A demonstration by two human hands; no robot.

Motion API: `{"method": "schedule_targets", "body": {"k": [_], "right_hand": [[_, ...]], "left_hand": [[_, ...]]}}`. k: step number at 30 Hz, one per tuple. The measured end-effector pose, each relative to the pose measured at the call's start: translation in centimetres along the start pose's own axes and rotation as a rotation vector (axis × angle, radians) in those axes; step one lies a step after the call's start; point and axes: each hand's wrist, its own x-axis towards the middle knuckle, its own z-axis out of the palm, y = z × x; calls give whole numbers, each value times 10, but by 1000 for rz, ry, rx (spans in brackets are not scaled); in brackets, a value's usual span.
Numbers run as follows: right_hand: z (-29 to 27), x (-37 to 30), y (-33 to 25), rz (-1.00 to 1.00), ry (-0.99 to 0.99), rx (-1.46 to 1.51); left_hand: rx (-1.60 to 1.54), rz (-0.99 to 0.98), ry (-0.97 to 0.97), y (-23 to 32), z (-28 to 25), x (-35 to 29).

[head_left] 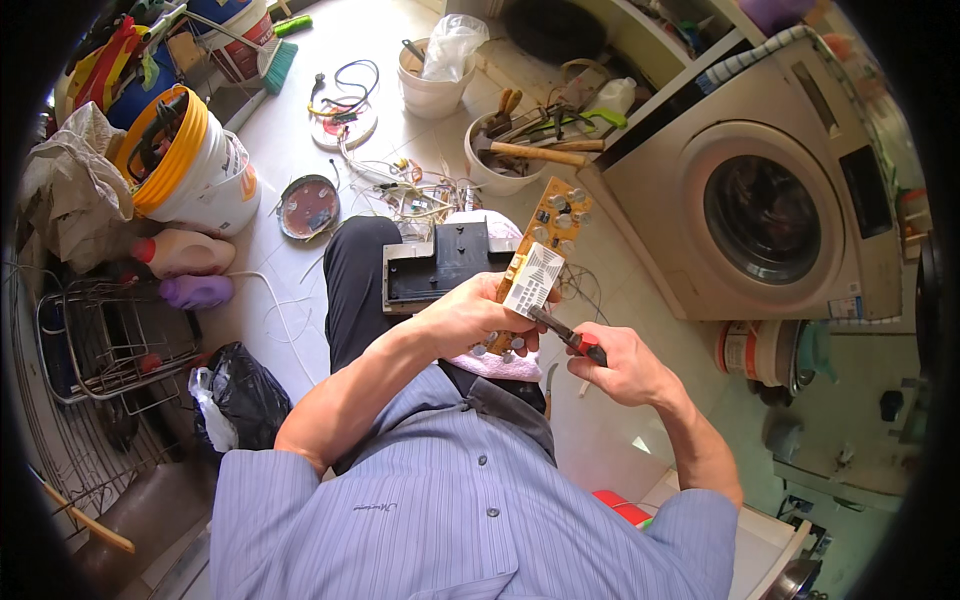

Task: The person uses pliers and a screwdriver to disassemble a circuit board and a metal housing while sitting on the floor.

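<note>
My left hand point(472, 312) grips a long orange-brown circuit board point(553, 205) with several round silvery parts on it, held tilted above my lap. On the board's middle sits a white display module point(533, 279) with a printed pattern. My right hand point(632, 366) is closed around the red and black handles of pliers point(572, 338). The pliers' jaws touch or nearly touch the module's lower right edge; what lies between them is too small to tell. A black plastic housing point(445, 268) rests on my lap behind the left hand, beside a pink towel point(500, 365).
Loose wires and parts point(425, 190) lie on the tiled floor ahead, near a round metal pan point(308, 207). A white tub of tools point(500, 175) holds a hammer. A washing machine point(655, 225) stands at right, a yellow-rimmed bucket point(205, 185) and wire rack point(110, 340) at left.
</note>
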Motion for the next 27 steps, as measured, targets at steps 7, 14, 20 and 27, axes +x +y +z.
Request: {"method": "schedule_targets", "body": {"k": [7,14,20,27], "right_hand": [[14,-8,10,86,-199,531],[28,-9,33,-43,-342,1124],[59,-3,44,-254,-435,1517],[87,7,57,-311,-487,1704]], "left_hand": [[-103,-111,-88,-7,-17,-1],[-209,-67,-24,1,-3,-5],[-300,32,44,0,-9,-2],[-365,13,124,1,-10,-4]]}}
